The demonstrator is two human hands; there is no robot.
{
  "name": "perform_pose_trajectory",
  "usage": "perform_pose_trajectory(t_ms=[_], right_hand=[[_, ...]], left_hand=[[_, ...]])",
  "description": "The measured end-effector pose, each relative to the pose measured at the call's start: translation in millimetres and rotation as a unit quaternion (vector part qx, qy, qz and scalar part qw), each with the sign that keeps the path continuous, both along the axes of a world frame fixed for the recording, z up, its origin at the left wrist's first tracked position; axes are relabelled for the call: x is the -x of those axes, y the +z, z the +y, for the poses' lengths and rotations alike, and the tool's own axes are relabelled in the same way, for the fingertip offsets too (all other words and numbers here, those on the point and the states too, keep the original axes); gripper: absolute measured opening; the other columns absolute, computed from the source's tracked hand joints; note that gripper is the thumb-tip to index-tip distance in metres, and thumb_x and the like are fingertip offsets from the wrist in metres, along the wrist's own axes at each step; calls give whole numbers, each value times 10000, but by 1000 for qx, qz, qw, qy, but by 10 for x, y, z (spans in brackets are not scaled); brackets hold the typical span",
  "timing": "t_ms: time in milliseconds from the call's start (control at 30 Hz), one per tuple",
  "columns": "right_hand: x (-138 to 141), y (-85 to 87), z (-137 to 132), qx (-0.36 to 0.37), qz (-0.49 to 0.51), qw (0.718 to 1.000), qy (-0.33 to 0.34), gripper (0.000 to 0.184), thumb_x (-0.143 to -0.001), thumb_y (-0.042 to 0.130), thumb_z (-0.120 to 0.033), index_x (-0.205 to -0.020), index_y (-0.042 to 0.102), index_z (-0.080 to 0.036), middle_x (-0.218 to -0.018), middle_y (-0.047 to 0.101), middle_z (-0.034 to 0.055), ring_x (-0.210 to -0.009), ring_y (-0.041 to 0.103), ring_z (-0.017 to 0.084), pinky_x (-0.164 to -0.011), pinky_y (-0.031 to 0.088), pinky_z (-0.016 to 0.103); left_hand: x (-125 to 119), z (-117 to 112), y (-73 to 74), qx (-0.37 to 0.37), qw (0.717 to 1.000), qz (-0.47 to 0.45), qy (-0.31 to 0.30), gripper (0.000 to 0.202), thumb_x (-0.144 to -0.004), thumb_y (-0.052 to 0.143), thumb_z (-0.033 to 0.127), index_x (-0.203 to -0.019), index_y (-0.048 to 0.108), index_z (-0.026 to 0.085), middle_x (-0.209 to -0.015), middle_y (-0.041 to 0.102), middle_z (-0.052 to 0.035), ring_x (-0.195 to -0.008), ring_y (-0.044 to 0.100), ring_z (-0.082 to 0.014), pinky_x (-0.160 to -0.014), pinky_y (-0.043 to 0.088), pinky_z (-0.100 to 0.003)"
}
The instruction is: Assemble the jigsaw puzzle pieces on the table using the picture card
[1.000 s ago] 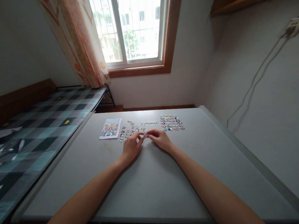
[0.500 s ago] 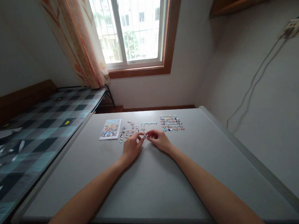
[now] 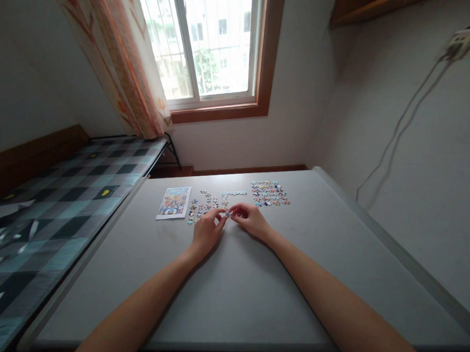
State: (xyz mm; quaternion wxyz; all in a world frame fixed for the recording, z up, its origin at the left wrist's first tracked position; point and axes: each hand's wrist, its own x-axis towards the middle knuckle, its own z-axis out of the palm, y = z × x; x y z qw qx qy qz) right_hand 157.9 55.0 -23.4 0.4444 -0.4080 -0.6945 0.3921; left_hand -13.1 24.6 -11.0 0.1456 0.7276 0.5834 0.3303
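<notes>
My left hand (image 3: pixel 207 232) and my right hand (image 3: pixel 252 220) meet fingertip to fingertip over the grey table (image 3: pixel 241 282), both pinched on a small jigsaw piece (image 3: pixel 228 213) between them. Just beyond the fingers lie scattered loose puzzle pieces (image 3: pixel 202 203) and a short joined strip of pale blue pieces (image 3: pixel 233 194). A denser patch of sorted pieces (image 3: pixel 269 193) lies to the right of that. A colourful reference picture card (image 3: pixel 173 202) lies flat to the left of the pieces.
A bed with a checked teal and black cover (image 3: pixel 57 203) runs along the table's left edge. A wall with a hanging cable (image 3: pixel 402 123) borders the right side. A window (image 3: pixel 207 45) and a curtain (image 3: pixel 125 66) are beyond the table's far end.
Both hands stay pinched together at the same spot; the fingers have only shifted slightly on the small piece.
</notes>
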Motion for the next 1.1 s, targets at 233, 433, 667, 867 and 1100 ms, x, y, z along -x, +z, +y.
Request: perform_pose_trajectory(t_ms=[233,433,667,867,1100], right_hand=[[3,-1,-4,9,12,1000,-2,186,-714,635,-247,-885,641,-173,-707,642,15,-632,568,128,-599,435,246],[1,-28,11,3,7,1000,-2,166,-720,634,-251,-867,639,-175,-716,642,15,-650,579,131,-616,445,249],[0,-13,-3,9,7,1000,1,162,-720,632,-248,-863,636,-171,-705,633,12,-646,574,129,-614,442,248],[3,-17,-3,10,9,1000,2,167,-721,632,-252,-866,632,-169,-705,630,10,-645,569,127,-609,436,245],[4,-2,-7,11,5,1000,1,165,-721,632,-254,-864,629,-172,-713,632,14,-660,577,133,-624,448,252]], left_hand=[[2,-9,3,-5,1000,-3,1,230,-838,535,356,-1025,630,262,-798,670,25,-617,577,-115,-620,405,-222],[-2,-4,1,0,1000,-1,1,245,-837,532,360,-1036,629,254,-806,673,19,-622,579,-115,-623,410,-226],[2,-6,-10,-3,1000,1,1,235,-838,537,357,-1034,627,266,-802,672,25,-638,582,-119,-624,404,-220],[-2,-5,-7,-5,1000,1,2,238,-837,530,361,-1031,630,266,-797,668,26,-631,576,-117,-625,402,-221],[-3,-7,7,1,1000,3,3,260,-841,521,362,-1060,619,260,-806,670,17,-667,588,-132,-636,409,-233]])
